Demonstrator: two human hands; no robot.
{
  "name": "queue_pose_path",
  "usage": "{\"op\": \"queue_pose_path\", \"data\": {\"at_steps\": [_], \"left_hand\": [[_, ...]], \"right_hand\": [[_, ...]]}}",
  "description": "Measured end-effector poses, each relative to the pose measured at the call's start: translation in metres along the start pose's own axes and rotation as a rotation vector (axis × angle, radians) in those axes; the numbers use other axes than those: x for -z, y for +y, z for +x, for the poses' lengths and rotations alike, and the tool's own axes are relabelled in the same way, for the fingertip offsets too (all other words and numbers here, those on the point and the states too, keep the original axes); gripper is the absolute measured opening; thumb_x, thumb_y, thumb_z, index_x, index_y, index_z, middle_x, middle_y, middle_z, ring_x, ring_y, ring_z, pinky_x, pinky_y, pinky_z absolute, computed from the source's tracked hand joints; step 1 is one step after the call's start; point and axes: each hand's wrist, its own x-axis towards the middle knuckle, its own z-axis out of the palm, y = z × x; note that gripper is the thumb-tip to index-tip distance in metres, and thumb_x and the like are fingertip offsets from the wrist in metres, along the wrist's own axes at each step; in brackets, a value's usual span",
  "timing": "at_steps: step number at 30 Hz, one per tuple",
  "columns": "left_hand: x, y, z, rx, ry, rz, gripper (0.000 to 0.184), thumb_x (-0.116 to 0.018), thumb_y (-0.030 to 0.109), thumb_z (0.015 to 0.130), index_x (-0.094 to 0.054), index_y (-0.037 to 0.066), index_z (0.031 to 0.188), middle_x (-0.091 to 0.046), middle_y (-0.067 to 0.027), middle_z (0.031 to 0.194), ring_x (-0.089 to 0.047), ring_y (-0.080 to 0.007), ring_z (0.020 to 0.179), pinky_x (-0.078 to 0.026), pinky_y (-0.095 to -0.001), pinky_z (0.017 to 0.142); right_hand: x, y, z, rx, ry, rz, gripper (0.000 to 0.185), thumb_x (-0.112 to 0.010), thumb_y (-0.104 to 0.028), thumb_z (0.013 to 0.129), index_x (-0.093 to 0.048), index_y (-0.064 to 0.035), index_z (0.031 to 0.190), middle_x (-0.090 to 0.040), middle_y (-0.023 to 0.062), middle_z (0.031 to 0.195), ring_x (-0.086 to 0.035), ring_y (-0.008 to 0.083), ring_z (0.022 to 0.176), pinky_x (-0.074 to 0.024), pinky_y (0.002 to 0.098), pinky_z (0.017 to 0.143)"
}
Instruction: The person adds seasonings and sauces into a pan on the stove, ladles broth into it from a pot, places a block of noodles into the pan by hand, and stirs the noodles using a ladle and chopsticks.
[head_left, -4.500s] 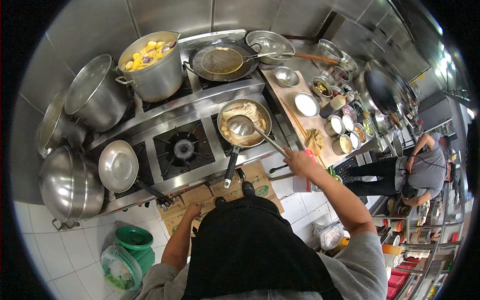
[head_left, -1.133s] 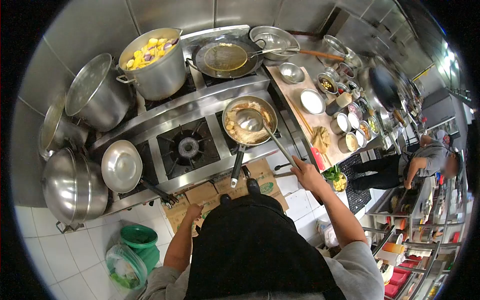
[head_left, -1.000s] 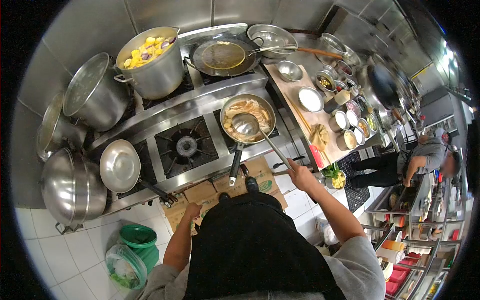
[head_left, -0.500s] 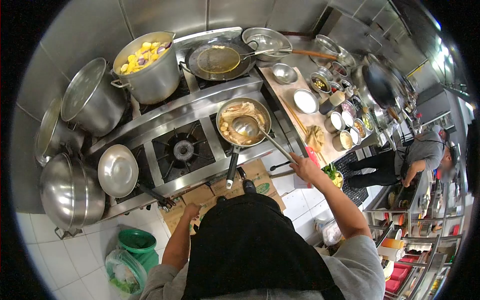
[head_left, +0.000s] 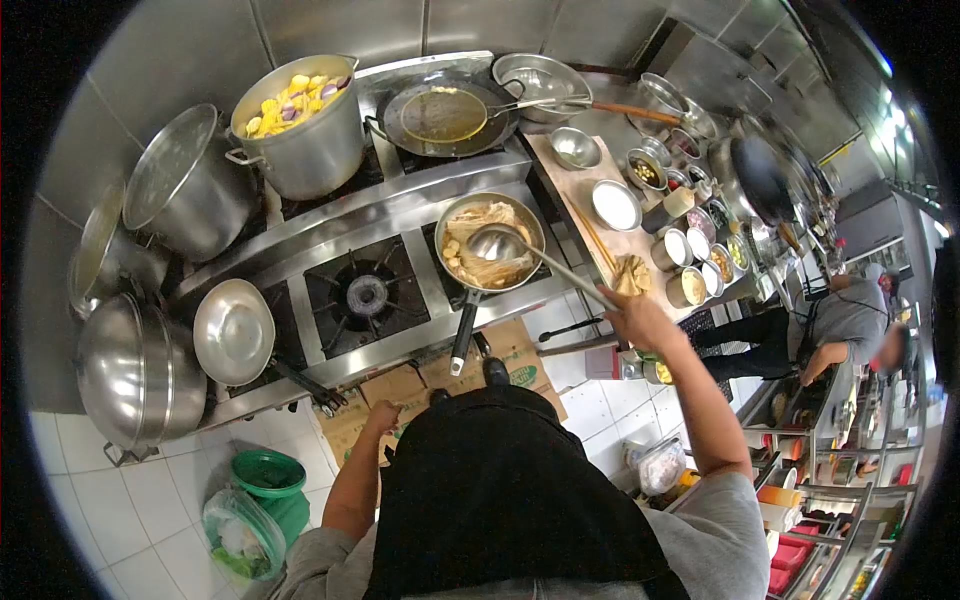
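Note:
My right hand (head_left: 640, 320) is closed around the long handle of a metal ladle (head_left: 570, 272). The ladle's bowl rests in a frying pan (head_left: 441, 246), over what look like pale strips of food (head_left: 495, 272) in brownish liquid. The pan stands on a front burner, and its black handle (head_left: 466, 330) points toward me, untouched. My left hand (head_left: 382, 416) hangs low in front of the stove with curled fingers; nothing shows in it. Left of the pan is a bare burner (head_left: 367, 294), and past that a second, tilted frying pan (head_left: 234, 330).
Behind stand a tall pot (head_left: 305, 150) of yellow and purple chunks and a wide pan (head_left: 440, 118) with a strainer. Bowls and a squeeze bottle (head_left: 668, 208) fill the right-hand board (head_left: 600, 240). Green bins (head_left: 270, 475) sit at lower left. A co-worker (head_left: 845, 320) stands far right.
My right hand has moved up and right with the ladle, whose bowl has shifted slightly up within the pan. The left hand stays nearly in place.

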Motion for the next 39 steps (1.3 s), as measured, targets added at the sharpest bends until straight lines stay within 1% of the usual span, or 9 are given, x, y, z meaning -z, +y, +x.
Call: {"op": "queue_pose_path", "data": {"at_steps": [8, 14, 16, 19, 25, 28, 33, 37, 39], "left_hand": [[-0.006, -0.006, -0.012, 0.080, 0.018, 0.102, 0.051, -0.059, 0.037, 0.100, -0.066, -0.010, 0.080, -0.066, -0.0212, 0.069, -0.069, -0.0309, 0.060, -0.058, -0.0453, 0.053], [-0.015, 0.048, -0.061, 0.054, 0.106, 0.023, 0.048, -0.060, 0.034, 0.099, -0.064, -0.009, 0.077, -0.065, -0.0210, 0.069, -0.069, -0.0306, 0.061, -0.059, -0.0455, 0.055], [-0.017, 0.045, -0.050, 0.064, 0.075, 0.009, 0.046, -0.060, 0.033, 0.098, -0.063, -0.008, 0.078, -0.065, -0.0207, 0.070, -0.069, -0.0304, 0.062, -0.059, -0.0450, 0.056], [-0.024, 0.017, -0.017, 0.136, 0.032, -0.040, 0.047, -0.061, 0.034, 0.098, -0.063, -0.009, 0.078, -0.065, -0.0212, 0.071, -0.069, -0.0303, 0.062, -0.059, -0.0444, 0.056], [-0.012, 0.028, -0.032, -0.094, 0.053, 0.285, 0.046, -0.060, 0.034, 0.099, -0.065, -0.009, 0.082, -0.068, -0.0213, 0.078, -0.071, -0.0309, 0.067, -0.061, -0.0437, 0.058], [-0.004, 0.021, -0.013, 0.134, 0.014, 0.120, 0.045, -0.060, 0.032, 0.099, -0.066, -0.010, 0.084, -0.069, -0.0217, 0.079, -0.071, -0.0310, 0.067, -0.060, -0.0431, 0.057], [0.001, 0.038, -0.015, 0.047, 0.032, 0.097, 0.045, -0.059, 0.033, 0.099, -0.066, -0.009, 0.083, -0.070, -0.0204, 0.078, -0.070, -0.0305, 0.065, -0.060, -0.0437, 0.057], [0.000, 0.074, -0.041, 0.009, 0.102, 0.216, 0.046, -0.058, 0.034, 0.100, -0.066, -0.008, 0.082, -0.070, -0.0177, 0.076, -0.070, -0.0297, 0.062, -0.060, -0.0415, 0.056], [0.007, 0.069, -0.032, 0.041, 0.021, 0.052, 0.047, -0.058, 0.036, 0.100, -0.067, -0.007, 0.084, -0.069, -0.0178, 0.075, -0.070, -0.0294, 0.063, -0.060, -0.0412, 0.056]], "right_hand": [[0.010, 0.001, 0.036, -0.032, -0.093, -0.257, 0.051, -0.061, -0.025, 0.096, -0.049, -0.0169, 0.145, -0.070, 0.0265, 0.098, -0.069, 0.0417, 0.095, -0.0555, 0.0523, 0.083], [0.002, 0.006, 0.027, -0.026, 0.018, -0.176, 0.052, -0.060, -0.025, 0.095, -0.050, -0.0111, 0.144, -0.069, 0.0282, 0.087, -0.068, 0.0454, 0.080, -0.0544, 0.0538, 0.077], [-0.060, 0.046, 0.042, 0.053, 0.083, -0.214, 0.053, -0.061, -0.023, 0.095, -0.048, -0.0086, 0.144, -0.069, 0.0275, 0.085, -0.069, 0.0440, 0.081, -0.0550, 0.0525, 0.075], [-0.057, 0.025, 0.029, 0.035, 0.107, -0.124, 0.057, -0.063, -0.022, 0.095, -0.044, -0.0034, 0.146, -0.069, 0.0283, 0.085, -0.070, 0.0433, 0.083, -0.0551, 0.0516, 0.074], [-0.107, 0.013, 0.015, -0.078, 0.061, -0.089, 0.057, -0.060, -0.023, 0.096, -0.043, -0.0031, 0.146, -0.069, 0.0307, 0.090, -0.069, 0.0456, 0.089, -0.0541, 0.0547, 0.079], [-0.098, -0.005, 0.014, -0.161, 0.065, 0.038, 0.056, -0.059, -0.023, 0.097, -0.042, -0.0048, 0.148, -0.068, 0.0321, 0.093, -0.068, 0.0471, 0.092, -0.0537, 0.0557, 0.081], [-0.122, -0.022, 0.028, -0.201, 0.158, 0.104, 0.057, -0.059, -0.023, 0.096, -0.044, 0.0014, 0.145, -0.067, 0.0340, 0.086, -0.067, 0.0493, 0.086, -0.0536, 0.0555, 0.080], [-0.113, -0.014, 0.040, -0.150, 0.144, 0.123, 0.059, -0.057, -0.024, 0.098, -0.039, -0.0045, 0.150, -0.068, 0.0331, 0.090, -0.067, 0.0493, 0.088, -0.0533, 0.0564, 0.080], [-0.106, -0.021, 0.041, -0.196, 0.168, 0.116, 0.061, -0.058, -0.026, 0.097, -0.038, -0.0095, 0.153, -0.068, 0.0323, 0.092, -0.068, 0.0482, 0.090, -0.0533, 0.0558, 0.081]]}}
